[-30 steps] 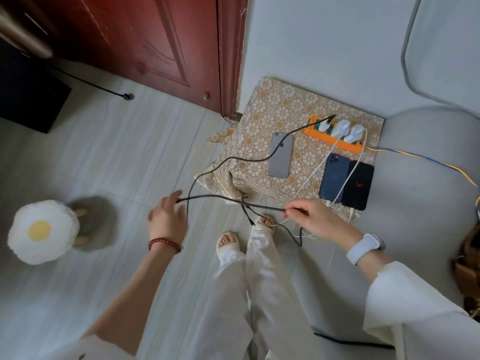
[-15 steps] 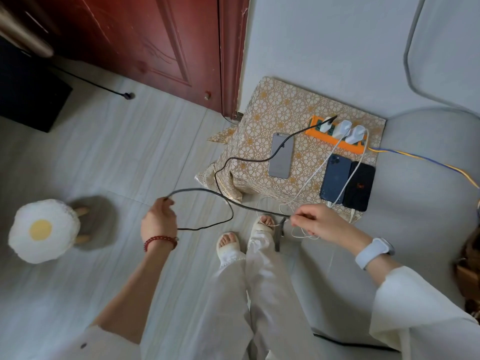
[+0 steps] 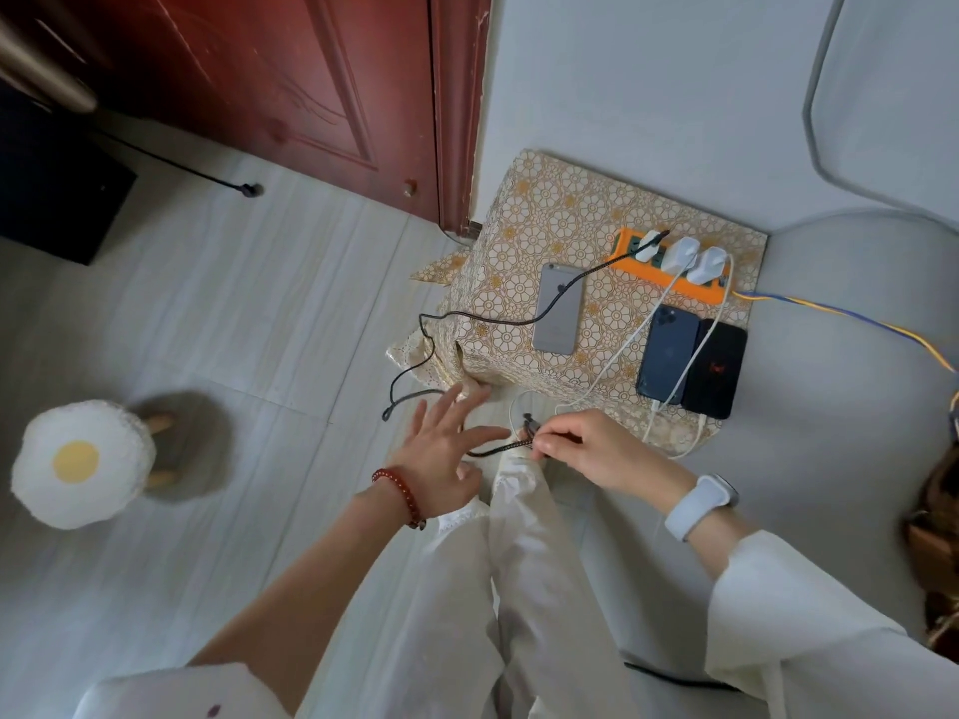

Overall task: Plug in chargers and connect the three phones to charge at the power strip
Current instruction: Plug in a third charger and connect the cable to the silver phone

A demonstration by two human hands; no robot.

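Left hand (image 3: 441,448) released black cable (image 3: 498,451); right hand (image 3: 597,454) pinches it.

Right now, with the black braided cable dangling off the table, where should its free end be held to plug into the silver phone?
Pinch the black braided cable just behind its connector, where the right hand already pinches it. Approach the silver phone from its near short edge, which faces the person.
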